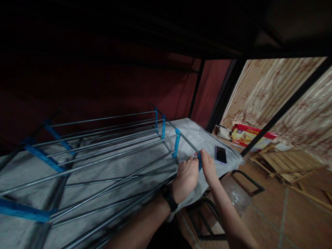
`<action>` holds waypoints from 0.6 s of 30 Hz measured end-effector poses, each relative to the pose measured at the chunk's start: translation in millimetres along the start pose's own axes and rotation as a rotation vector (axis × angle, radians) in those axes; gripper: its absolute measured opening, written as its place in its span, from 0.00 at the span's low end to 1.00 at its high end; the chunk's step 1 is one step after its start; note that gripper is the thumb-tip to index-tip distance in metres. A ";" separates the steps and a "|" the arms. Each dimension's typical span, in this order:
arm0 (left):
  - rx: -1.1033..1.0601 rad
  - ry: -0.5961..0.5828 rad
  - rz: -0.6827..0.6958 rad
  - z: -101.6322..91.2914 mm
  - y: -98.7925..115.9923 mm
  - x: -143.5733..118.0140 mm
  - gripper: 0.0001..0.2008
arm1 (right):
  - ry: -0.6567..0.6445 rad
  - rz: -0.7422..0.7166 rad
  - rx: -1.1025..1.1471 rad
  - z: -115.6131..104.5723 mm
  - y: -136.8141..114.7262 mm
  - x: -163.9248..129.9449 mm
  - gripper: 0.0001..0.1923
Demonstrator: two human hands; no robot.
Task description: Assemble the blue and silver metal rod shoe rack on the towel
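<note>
Metal-tube rack (pixel 111 157) w/ blue connectors lies along the bed, on its grey cover (pixel 193 128), up near the dark red wall (pixel 124 90). Long tubes run L to R; a few cross at a slant lower down, nr the front edge. Both hands are at the rack's R-hand end, nr the bed's edge, close tog. at one blue connector (pixel 200 162).

L hand (pixel 187 172): knuckles up, fingers curled in & clamped on that connector from its L side; tips partly hidden. Black wristband (pixel 169 197) on L wrist. R hand (pixel 208 164): fingers clamped on same connector from the R, thumb nr the top; undersides of both grips out of sight.

Phone (pixel 220 154), dark screen w/ pale purple edge, flat on the cover just R of R hand, not touching it. Beyond bed, on tiled floor (pixel 269 204): red/yellow box (pixel 241 135) w/ cream pouch (pixel 223 132) beside it, slatted wooden folding chair (pixel 295 160) lying down, & clear plastic (pixel 236 197) nearer the bed, by black tubular bars (pixel 247 180). Patterned curtain (pixel 280 86) behind box.
</note>
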State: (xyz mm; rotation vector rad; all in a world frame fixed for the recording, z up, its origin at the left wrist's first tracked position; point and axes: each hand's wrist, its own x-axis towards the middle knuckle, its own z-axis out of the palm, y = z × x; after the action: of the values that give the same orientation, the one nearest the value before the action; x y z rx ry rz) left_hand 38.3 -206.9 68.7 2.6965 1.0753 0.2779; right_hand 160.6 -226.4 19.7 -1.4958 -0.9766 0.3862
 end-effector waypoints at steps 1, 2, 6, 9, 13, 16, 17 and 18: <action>0.007 0.018 0.008 -0.8 1.0 -0.8 0.19 | -0.005 0.003 0.012 0.1 -0.2 0.1 0.27; 0.011 0.029 0.016 -1.3 2.1 -2.2 0.19 | -0.010 0.010 0.026 0.3 -0.6 0.1 0.27; -0.003 0.037 0.030 -0.4 6.1 -9.5 0.15 | 0.006 0.036 0.042 1.3 -2.7 0.6 0.27; 0.000 0.067 0.012 3.0 7.3 -12.0 0.14 | 0.010 0.061 0.092 1.9 -2.0 1.5 0.27; -0.031 0.088 -0.007 4.9 5.6 -7.6 0.14 | -0.027 0.172 0.310 4.6 1.2 -0.4 0.25; -0.081 0.048 -0.038 -0.1 6.1 -3.3 0.13 | -0.017 0.239 0.448 8.7 0.9 -4.4 0.26; -0.096 0.030 -0.048 -2.6 6.8 -2.4 0.13 | -0.025 0.254 0.474 10.2 0.0 -5.6 0.27; -0.108 0.013 -0.059 -5.1 7.6 -1.9 0.13 | -0.037 0.259 0.486 11.5 -1.2 -6.7 0.27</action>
State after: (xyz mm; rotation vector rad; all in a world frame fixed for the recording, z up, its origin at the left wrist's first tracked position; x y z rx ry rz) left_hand 40.7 -213.0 75.5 2.5666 1.1084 0.3335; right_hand 147.9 -224.0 16.6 -1.1701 -0.6542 0.7805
